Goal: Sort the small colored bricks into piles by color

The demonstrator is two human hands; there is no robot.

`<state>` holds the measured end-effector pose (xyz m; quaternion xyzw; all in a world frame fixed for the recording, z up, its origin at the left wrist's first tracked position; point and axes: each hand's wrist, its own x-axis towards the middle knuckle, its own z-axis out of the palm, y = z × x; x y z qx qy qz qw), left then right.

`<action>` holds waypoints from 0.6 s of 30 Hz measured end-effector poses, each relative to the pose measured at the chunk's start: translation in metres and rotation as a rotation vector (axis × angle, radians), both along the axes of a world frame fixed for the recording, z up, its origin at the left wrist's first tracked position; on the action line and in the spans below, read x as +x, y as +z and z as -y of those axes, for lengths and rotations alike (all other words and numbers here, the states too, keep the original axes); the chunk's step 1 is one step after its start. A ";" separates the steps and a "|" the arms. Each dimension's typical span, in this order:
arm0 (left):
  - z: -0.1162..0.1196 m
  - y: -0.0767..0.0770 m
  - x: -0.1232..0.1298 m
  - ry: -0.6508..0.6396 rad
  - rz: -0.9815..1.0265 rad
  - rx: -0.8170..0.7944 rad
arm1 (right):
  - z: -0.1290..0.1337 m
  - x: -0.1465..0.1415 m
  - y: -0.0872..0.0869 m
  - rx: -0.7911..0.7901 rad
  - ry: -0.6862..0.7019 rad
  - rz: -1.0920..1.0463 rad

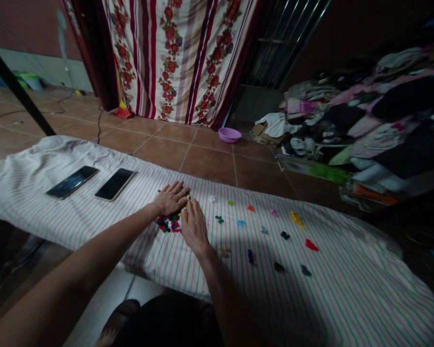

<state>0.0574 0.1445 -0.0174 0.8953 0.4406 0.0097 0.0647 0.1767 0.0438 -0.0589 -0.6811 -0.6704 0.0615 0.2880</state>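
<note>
A pile of small mixed-colour pieces (169, 224) lies on the striped cloth (148, 260), too small for me to tell their kind. My left hand (171, 197) rests flat over the pile's far side, fingers stretched out. Along the pile's right edge lies my right hand (194, 224), its fingers extended and close to the left fingertips. Part of the pile is hidden beneath both hands. To the right, small single-colour groups are spread in rows, among them a yellow group (297, 219), a red group (311, 245), a light blue group (240, 223) and a beige group (224, 251).
Two phones, one dark (73, 182) and one light-edged (115, 184), lie left of the pile. Beyond the cloth, a purple basin (230, 135) stands on the tiled floor before a flowered curtain (177, 58). Heaped clothes (369, 111) fill the right side.
</note>
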 end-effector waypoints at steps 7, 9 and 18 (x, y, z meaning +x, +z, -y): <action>-0.002 -0.008 -0.002 -0.261 -0.003 0.054 | -0.003 -0.001 0.001 0.002 -0.029 0.005; 0.008 -0.010 -0.014 -0.349 0.038 0.111 | -0.004 -0.001 0.002 -0.002 -0.024 0.009; 0.032 -0.032 -0.076 -0.180 0.226 0.298 | 0.000 -0.008 0.011 -0.058 0.149 0.115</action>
